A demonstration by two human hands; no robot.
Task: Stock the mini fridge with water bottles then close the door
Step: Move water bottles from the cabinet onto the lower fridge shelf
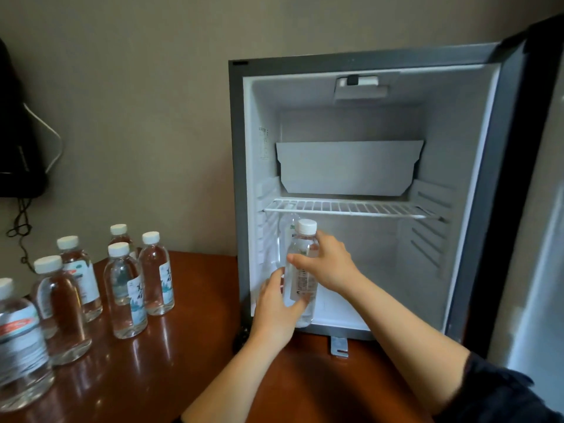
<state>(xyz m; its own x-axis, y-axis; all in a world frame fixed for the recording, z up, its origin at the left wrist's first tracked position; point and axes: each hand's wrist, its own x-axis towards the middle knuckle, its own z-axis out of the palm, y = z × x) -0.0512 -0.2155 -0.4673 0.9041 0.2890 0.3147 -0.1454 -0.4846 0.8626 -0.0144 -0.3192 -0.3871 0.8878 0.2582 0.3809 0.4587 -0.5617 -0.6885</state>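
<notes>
Bare forearms, the right one ending in a dark sleeve point(494, 392), reach up from the lower edge toward an open mini fridge point(235, 178) that stands on a reddish-brown desk point(189, 361). Both hands grip one upright water bottle point(302, 282) with a white cap. The left hand point(276, 303) curls its fingers round the lower part. The right hand point(331, 264) clasps the upper body, with the thumb laid across the front.

Position of the held bottle: front-left corner of the lower compartment, below the white wire shelf point(351, 207). Whether its base rests on the fridge floor cannot be told. A second clear bottle point(285, 236) stands just behind it, near the left inner wall.

Upper compartment: a grey panel point(348, 166) at the back and a small white housing point(360, 87) on the ceiling. The door point(543, 209) is swung wide open on the right.

Left of the fridge, six more capped bottles point(125, 294) stand upright on the desk in a loose cluster, the nearest at the left edge of view. A dark device point(18, 132) hangs on the wall above them.
</notes>
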